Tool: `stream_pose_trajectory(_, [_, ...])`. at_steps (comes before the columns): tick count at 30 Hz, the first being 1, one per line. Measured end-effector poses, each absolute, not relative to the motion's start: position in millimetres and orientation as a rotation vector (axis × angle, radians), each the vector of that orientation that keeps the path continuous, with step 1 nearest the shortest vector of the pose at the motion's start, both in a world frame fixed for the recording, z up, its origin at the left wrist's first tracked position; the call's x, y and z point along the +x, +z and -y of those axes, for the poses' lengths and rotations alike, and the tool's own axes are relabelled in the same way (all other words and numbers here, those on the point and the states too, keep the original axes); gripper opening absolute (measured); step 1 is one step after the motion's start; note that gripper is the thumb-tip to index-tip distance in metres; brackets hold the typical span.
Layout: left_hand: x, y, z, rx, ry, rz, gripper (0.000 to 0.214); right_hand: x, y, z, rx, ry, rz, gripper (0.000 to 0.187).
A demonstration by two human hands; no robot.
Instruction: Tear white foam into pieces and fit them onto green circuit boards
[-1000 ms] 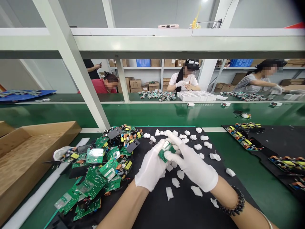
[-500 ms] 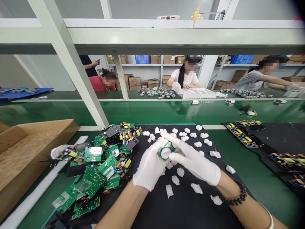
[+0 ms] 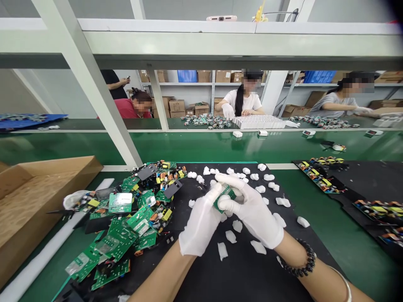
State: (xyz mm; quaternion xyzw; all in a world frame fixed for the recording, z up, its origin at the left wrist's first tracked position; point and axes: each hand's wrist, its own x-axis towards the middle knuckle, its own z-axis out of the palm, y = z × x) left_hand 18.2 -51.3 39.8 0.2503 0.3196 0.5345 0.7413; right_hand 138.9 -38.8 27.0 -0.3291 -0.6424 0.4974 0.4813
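Note:
Both hands wear white gloves and meet over the black mat (image 3: 201, 272). Between them is a small green circuit board (image 3: 227, 193), partly covered by the fingers. My left hand (image 3: 201, 220) grips the board's left side. My right hand (image 3: 252, 212) curls round its right side, with the thumb pressed on the board's face. Crumpled white pieces (image 3: 231, 237), soft-looking, lie scattered on the mat around and beneath the hands. To the left is a heap of green circuit boards (image 3: 121, 239) with yellow and orange components and black plastic parts.
An open cardboard box (image 3: 47, 184) stands at the far left beside a white strip (image 3: 50, 247). A green conveyor surface (image 3: 189, 147) runs behind the mat, carrying small white units (image 3: 262, 133). More boards (image 3: 324, 178) line the right. A slanted frame post (image 3: 97, 92) rises at left; co-workers sit opposite.
My right hand has drawn in and its thumb now lies over the board, where a round white patch showed before. On the conveyor, another white unit has appeared.

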Motion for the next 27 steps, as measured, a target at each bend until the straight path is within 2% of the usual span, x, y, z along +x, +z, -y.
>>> stream_pose_trajectory(6, [17, 46, 63, 0.918, 1.131, -0.935, 0.012, 141, 27, 38, -0.767, 1.285, 1.495, 0.051])
stream_pose_trajectory(11, [17, 46, 65, 1.036, 1.086, -0.972, 0.027, 141, 31, 40, -0.723, 1.304, 1.413, 0.045])
stream_pose_trajectory(17, [19, 46, 63, 0.976, 1.078, -0.948, 0.028, 141, 31, 42, -0.686, 1.246, 1.405, 0.036])
stream_pose_trajectory(21, [21, 43, 57, 0.936, 1.091, -0.835, 0.022, 141, 32, 42, -0.739, 1.126, 1.419, 0.038])
stream_pose_trajectory(25, [24, 39, 51, 0.894, 1.069, -0.814, 0.037, 146, 40, 39, -0.78, 1.151, 1.564, 0.039])
stream_pose_trajectory(27, [23, 39, 50, 0.692, 1.066, -0.639, 0.03, 149, 44, 39, -0.771, 1.163, 1.648, 0.041])
